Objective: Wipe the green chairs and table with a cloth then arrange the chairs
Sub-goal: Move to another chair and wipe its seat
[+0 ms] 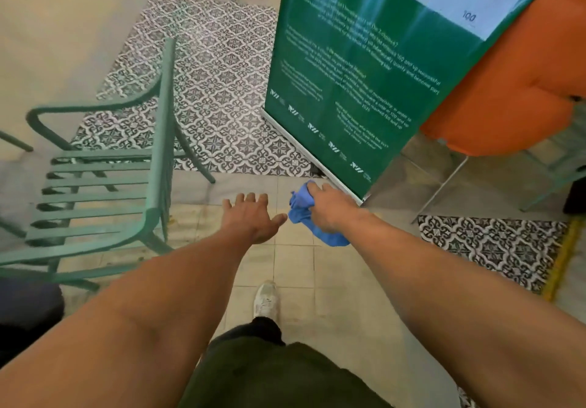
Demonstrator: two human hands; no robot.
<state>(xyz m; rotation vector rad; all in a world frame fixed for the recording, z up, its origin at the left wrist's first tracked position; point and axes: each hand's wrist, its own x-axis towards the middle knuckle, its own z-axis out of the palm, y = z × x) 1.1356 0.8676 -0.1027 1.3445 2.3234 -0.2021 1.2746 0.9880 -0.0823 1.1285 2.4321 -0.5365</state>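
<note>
Slats of a green chair point(104, 182) filled the left side of the view, seen from above and behind, its curved armrest reaching out toward the patterned tiles point(218, 90) beyond it. The chair stood on the pale floor point(298, 268) with its back legs splayed toward the middle of the scene. Just to the right of the chair's backrest, the left hand point(253, 217) hung in the air, palm down, fingers spread and empty, touching neither the chair nor anything else. Close beside its thumb was the blue cloth point(304, 217), bunched up and clutched in the right hand point(329, 208), whose fingers were curled around it with a fold hanging below the fist. Behind that hand rose a tall green banner point(358, 74) with white lettering, leaning on its stand, its base rail near the knuckles. Farther right sat an orange seat point(523, 84) on thin metal legs, and another patch of patterned tile lay at the right edge. Low in the middle, a white shoe point(267, 300) pointed forward on the plain floor, below dark trousers.
</note>
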